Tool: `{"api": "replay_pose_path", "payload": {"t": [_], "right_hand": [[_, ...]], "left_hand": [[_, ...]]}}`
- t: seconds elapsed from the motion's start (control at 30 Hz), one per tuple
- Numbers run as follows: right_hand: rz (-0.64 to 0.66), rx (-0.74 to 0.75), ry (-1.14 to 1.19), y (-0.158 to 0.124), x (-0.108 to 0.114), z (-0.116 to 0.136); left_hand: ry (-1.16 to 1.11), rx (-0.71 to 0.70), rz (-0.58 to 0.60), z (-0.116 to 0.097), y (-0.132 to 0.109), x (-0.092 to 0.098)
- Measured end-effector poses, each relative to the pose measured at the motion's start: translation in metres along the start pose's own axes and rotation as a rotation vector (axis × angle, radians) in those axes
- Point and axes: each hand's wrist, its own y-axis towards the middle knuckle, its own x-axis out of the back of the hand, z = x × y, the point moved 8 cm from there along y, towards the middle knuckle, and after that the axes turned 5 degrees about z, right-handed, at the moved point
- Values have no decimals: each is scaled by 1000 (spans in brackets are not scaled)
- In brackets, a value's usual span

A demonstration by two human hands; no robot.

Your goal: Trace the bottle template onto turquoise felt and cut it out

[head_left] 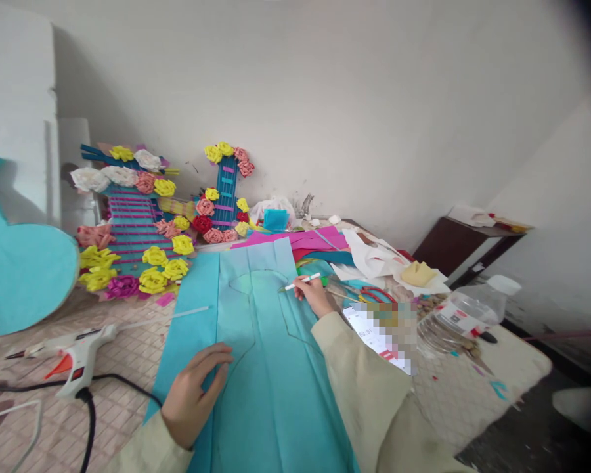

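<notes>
A large turquoise paper sheet [295, 420] with fold creases lies before me, bearing a dark hand-drawn curved outline like a bottle or instrument shape. My right hand [315, 295] grips a white pen [303, 282], its tip at the outline's right side, near the narrow part. On the sheet's left part rests my left hand [197, 391], fingers stretched out and holding nothing. Its fingertips are close to the outline's lower left line. Just right of my right hand are scissors [378, 294] with red handles, partly among scraps.
A glue gun [86, 358] with a black cable lies at left, below a turquoise guitar-shaped cutout [24, 276]. Flower-trimmed paper instruments [135, 226] lean at the back. A lit phone [372, 332], a clear plastic bottle [465, 318] and paper scraps [374, 253] lie right.
</notes>
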Motion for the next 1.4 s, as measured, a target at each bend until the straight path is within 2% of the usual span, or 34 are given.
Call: {"api": "replay_pose_path", "payload": {"t": [1.0,1.27,1.4], "right_hand": [[25,-50,-68,-4,-4,6],[-7,-16,-16,-10,-2,18],[-45,51,38,-19,-2,41]], "left_hand": [[-2,-13,15,-3,2,-1],[-16,-13,22,2,1,-3],[-57,18,32,6,2,-2]]}}
